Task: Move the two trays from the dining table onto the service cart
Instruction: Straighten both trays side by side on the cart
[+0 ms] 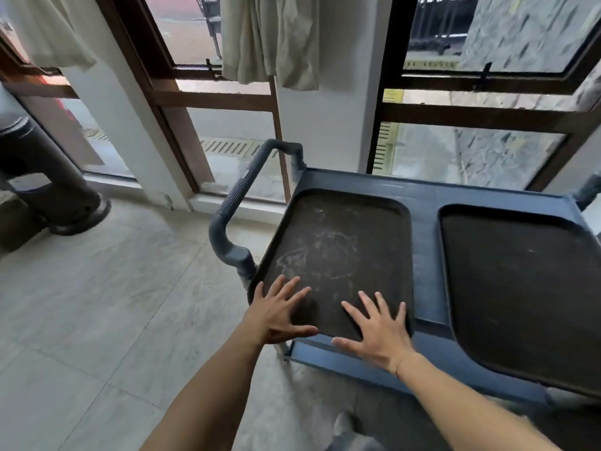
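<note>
Two dark brown trays lie side by side on the top shelf of the blue service cart [426, 229]. The left tray [338, 242] has pale scuff marks; the right tray [527, 288] is plainer and overhangs the cart's near edge. My left hand [279, 312] is spread flat at the left tray's near left corner, fingers apart. My right hand [377, 330] lies flat on the same tray's near edge, fingers apart, gripping nothing. The dining table is not in view.
The cart's grey handle [234, 206] sticks out at its left end. Behind it are large windows with brown frames, a white pillar [328, 125] and pale curtains [270, 37]. A dark cylindrical stand [48, 177] sits on the tiled floor at left.
</note>
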Tool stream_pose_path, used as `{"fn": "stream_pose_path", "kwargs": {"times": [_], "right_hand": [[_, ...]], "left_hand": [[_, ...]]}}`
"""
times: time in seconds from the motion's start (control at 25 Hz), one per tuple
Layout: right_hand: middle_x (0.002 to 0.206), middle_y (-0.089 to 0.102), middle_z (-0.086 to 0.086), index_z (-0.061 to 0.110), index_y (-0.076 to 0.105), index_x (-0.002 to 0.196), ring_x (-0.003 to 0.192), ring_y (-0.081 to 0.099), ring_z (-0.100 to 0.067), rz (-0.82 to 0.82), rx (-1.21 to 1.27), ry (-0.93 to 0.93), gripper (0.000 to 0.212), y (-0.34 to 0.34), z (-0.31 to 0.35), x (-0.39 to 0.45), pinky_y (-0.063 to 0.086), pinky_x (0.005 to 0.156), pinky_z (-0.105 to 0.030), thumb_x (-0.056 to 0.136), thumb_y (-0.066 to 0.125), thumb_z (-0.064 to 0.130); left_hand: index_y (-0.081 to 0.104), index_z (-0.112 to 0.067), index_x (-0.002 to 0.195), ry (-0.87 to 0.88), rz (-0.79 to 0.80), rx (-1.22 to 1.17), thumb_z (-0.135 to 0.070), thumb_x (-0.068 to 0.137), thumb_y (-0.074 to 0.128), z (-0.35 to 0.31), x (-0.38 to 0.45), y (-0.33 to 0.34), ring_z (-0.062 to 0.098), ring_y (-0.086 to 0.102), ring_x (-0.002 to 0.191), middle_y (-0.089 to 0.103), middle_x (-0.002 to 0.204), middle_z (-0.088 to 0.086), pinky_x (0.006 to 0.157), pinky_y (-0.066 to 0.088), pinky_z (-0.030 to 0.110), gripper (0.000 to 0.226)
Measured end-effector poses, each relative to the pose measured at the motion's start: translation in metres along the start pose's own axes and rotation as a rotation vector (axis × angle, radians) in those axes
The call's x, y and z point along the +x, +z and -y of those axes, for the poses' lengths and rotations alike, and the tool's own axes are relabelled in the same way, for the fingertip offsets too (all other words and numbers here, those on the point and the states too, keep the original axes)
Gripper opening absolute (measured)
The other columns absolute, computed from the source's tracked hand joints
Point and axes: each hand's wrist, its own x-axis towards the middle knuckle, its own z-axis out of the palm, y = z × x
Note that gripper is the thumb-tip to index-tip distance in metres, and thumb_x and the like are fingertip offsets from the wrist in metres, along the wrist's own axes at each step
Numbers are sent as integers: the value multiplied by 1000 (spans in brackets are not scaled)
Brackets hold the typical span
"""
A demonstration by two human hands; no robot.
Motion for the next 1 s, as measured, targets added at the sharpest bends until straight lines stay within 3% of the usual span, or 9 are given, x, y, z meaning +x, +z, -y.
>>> {"fn": "stream_pose_path", "kwargs": {"times": [0.16, 0.44, 0.76, 1.0], "right_hand": [[166, 3, 1, 46, 13, 153, 150, -5, -30, -33, 8, 5, 104, 2, 0, 2, -6, 108, -72, 62, 9, 97], [166, 7, 1, 48, 15, 152, 151, -2, -30, -62, -2, 6, 101, 3, -3, 7, -6, 109, -71, 64, 11, 97], [166, 10, -5, 49, 12, 152, 151, 1, -35, -72, -33, 5, 98, -3, -11, 29, -1, 112, -68, 66, 6, 95], [165, 13, -4, 53, 9, 150, 150, 7, -34, -97, -64, 33, 91, -21, -23, 60, 7, 112, -68, 68, 1, 92]], "left_hand": [[0, -51, 152, 64, 30, 0, -98, 66, 20, 10, 11, 5, 20, -14, 150, -10, 165, -12, 116, -5, 63, 100], [-16, -55, 147, 135, 12, 49, -96, 67, 26, 15, 21, 16, 29, -19, 149, -19, 163, -10, 114, -9, 66, 99], [6, -39, 156, 212, -83, 207, -83, 80, 19, 21, 48, 16, 39, 4, 150, 5, 166, 10, 117, 9, 61, 89], [25, -34, 154, 253, -168, 196, -73, 88, 24, 24, 81, 0, 41, 20, 147, 23, 161, 16, 113, 20, 63, 77]]}}
